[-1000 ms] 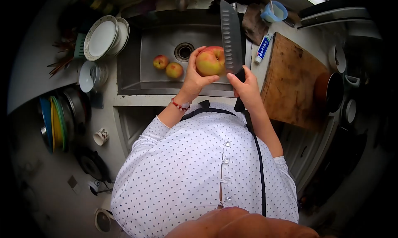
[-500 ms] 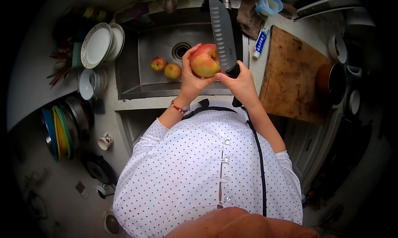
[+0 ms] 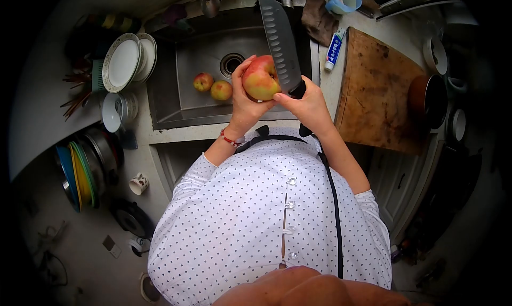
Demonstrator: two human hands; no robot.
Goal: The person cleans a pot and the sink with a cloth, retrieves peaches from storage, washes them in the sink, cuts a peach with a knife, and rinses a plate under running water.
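Apple [image 3: 258,78] sat in the left hand [image 3: 249,105] over the sink [image 3: 186,55], fingers [image 3: 242,69] curled round it. The right hand [image 3: 309,104] had its fingers tight round a black-handled knife [image 3: 281,45]. A toothpaste tube [image 3: 334,50] had white writing too small to read.

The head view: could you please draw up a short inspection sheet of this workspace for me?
Surface: metal sink set in a pale counter; marked wooden board to its right.
Job's things: large red-yellow fruit and knife held over the sink; two smaller fruits inside it.
Clutter: blue-and-white tube left of the board; stacked plates left of the sink.
Hands: left hand holds the large fruit; right hand grips the knife handle, blade beside the fruit; contact unclear.
Cables: black cord or strap down the shirt; cannot tell which.
Surroundings: mug at lower left; edges too dark to inspect.
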